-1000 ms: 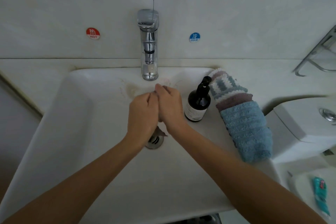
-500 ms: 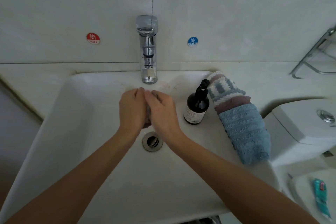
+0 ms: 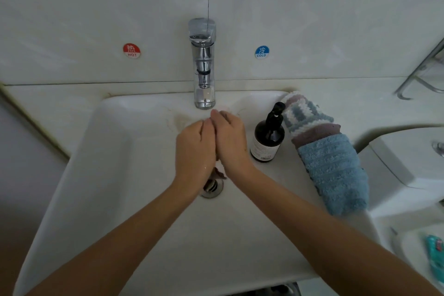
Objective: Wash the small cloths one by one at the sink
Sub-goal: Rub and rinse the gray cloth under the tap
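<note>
While both hands press together over sink (image 3: pixel 101 175) below tap (image 3: pixel 203 65), small brownish cloth (image 3: pixel 219 172) caught between palms, only bit showing at wrists above drain (image 3: pixel 211 187); left hand (image 3: pixel 195 149) and right hand (image 3: pixel 229 142) both curled round it; dark pump bottle (image 3: pixel 268 138) on right rim; stacked cloths (image 3: pixel 331 166) just beside bottle, blue one nearest.

Dim, flat, bluish light fills the washroom, glare glinting off the chrome tap (image 3: pixel 203 62), wide-angle distortion bending soft edges.
</note>
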A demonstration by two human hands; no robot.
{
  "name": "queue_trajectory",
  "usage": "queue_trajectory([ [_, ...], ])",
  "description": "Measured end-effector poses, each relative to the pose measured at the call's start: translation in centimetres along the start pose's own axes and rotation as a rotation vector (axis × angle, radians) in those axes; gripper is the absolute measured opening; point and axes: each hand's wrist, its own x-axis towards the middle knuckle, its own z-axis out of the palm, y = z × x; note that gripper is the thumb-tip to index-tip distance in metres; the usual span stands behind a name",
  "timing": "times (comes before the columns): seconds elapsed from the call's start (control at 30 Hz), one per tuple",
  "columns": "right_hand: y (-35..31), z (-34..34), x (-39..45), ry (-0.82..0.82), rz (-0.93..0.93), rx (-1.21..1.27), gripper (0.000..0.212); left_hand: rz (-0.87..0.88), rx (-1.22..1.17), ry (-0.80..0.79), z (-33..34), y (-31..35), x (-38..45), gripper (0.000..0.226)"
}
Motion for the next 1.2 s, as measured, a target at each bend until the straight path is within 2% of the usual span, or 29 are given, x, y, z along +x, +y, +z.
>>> queue_trajectory([
  [0.13, 0.7, 0.7, -2.2, -0.097, -0.124, -0.091, 0.043, -0.164, -0.073, 0.055, -0.6, -1.8, 2.7, 0.044],
  [0.3, 0.4, 0.0, 0.8, 0.026, 0.067, -0.032, 0.039, 0.008, 0.03, 0.006, -0.1, 0.3, -0.5, 0.043],
  [0.47, 0.8, 0.7, -2.0, -0.09, -0.064, -0.067, 0.042, -0.155, -0.034, 0.054, -0.5, -1.6, 2.5, 0.043],
  [0.63, 0.1, 0.3, 0.3, 0.016, 0.081, 0.026, 0.038, 0.011, 0.02, -0.001, -0.2, 0.0, -0.8, 0.043],
  [0.77, 0.5, 0.4, -1.9, -0.089, -0.033, -0.015, 0.041, -0.091, -0.01, 0.04, -0.8, -1.3, 1.9, 0.046],
  [0.83, 0.5, 0.3, -1.4, -0.102, -0.027, -0.008, 0.043, -0.105, -0.045, 0.027, -0.7, -1.5, 1.5, 0.046],
  [0.97, -0.1, -0.4, 0.1, -0.047, 0.077, 0.046, 0.037, 0.077, 0.01, -0.015, -0.1, -0.2, -0.8, 0.044],
  [1.1, 0.4, -0.6, -1.6, -0.115, -0.026, -0.016, 0.04, 0.046, 0.017, -0.021, -0.8, -0.9, 1.6, 0.044],
  [1.2, -0.7, -1.1, -1.6, -0.182, -0.115, -0.05, 0.044, 0.061, 0.032, -0.122, -2.2, -1.0, 2.4, 0.042],
])
